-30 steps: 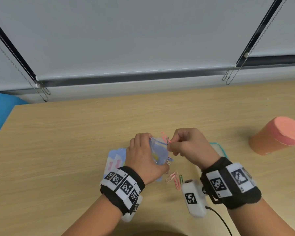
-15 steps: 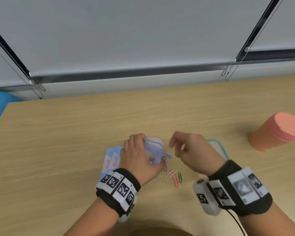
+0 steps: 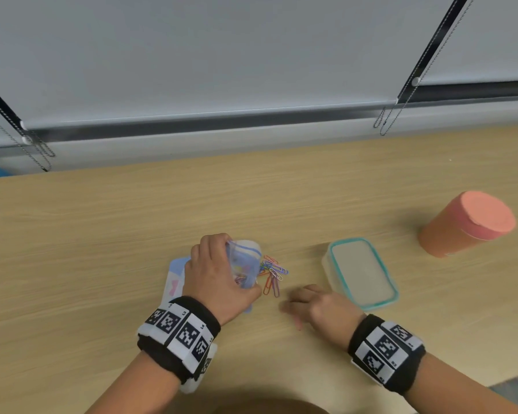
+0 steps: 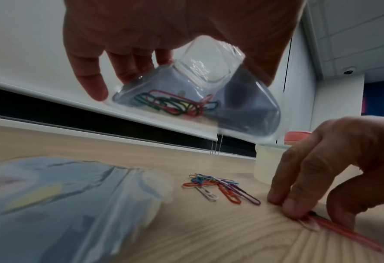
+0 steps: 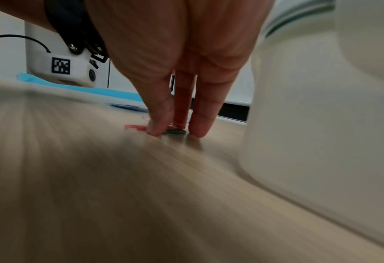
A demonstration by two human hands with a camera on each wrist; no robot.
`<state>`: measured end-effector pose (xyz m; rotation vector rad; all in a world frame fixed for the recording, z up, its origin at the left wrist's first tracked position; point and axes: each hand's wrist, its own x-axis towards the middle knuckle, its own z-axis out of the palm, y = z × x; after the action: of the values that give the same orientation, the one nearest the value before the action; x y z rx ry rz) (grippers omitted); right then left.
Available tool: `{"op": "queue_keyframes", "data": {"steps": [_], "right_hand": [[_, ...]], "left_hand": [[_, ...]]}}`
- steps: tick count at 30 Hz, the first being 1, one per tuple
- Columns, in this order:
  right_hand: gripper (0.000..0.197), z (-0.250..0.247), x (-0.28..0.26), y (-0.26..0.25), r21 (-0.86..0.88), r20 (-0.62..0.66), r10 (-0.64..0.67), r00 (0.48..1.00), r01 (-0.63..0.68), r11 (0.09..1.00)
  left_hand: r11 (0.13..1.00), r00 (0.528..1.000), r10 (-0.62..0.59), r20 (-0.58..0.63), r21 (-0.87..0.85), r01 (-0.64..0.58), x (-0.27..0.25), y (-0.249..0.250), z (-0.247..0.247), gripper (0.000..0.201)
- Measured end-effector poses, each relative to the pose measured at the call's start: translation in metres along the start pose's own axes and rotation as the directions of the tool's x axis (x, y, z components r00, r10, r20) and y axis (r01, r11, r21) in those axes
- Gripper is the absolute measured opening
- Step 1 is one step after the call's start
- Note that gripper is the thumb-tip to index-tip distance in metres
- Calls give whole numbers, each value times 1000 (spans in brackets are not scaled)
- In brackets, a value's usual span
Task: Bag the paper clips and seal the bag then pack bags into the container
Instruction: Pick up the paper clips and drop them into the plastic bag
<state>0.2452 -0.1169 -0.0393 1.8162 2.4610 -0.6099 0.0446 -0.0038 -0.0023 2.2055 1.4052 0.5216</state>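
Seen from above: left hand (image 3: 219,279) raised off the table (image 3: 102,234), fingers curled round a small clear zip bag (image 3: 243,264), mouth open toward the right, several coloured clips already inside. Right hand (image 3: 320,306) lowered near the body, fingertips (image 4: 292,208) pressing onto a red clip (image 4: 343,233) and a dark one, pinch not yet closed. Between the hands, just right of the bag, a loose heap of paper clips (image 3: 272,273). Beyond the right hand, an open rectangular container (image 3: 388,282), teal-rimmed. Spare bags (image 3: 174,282) under the left hand. Probably light, thin, slippery wire: best slid or nipped at one end. Film soft, floppy: best held by the stiff zip rim.
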Motion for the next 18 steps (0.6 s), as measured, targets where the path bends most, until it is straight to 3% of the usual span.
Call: {"op": "queue_keyframes", "data": {"steps": [5, 7, 11, 12, 15, 18], "right_hand": [[21, 0, 4, 4, -136, 86, -6, 996, 18, 991], [11, -2, 4, 0, -186, 51, 7, 999, 2, 983], [21, -1, 3, -11, -196, 50, 138, 989, -126, 973], [16, -1, 3, -14, -243, -12, 166, 986, -164, 956], [19, 1, 0, -15, -54, 62, 260, 964, -257, 965], [21, 0, -9, -21, 100, 69, 109, 992, -116, 988]], "left_hand": [[1000, 1000, 12, 14, 3, -12, -2, 4, 3, 77], [1000, 1000, 16, 18, 0, -16, -3, 4, 5, 75], [1000, 999, 13, 52, 11, -13, -2, 5, 4, 75], [1000, 998, 12, 55, 12, -12, -2, 4, 4, 75], [1000, 999, 15, 51, -6, -14, -3, 3, 3, 75], [1000, 998, 15, 55, 9, -15, -3, 2, 1, 75]]}}
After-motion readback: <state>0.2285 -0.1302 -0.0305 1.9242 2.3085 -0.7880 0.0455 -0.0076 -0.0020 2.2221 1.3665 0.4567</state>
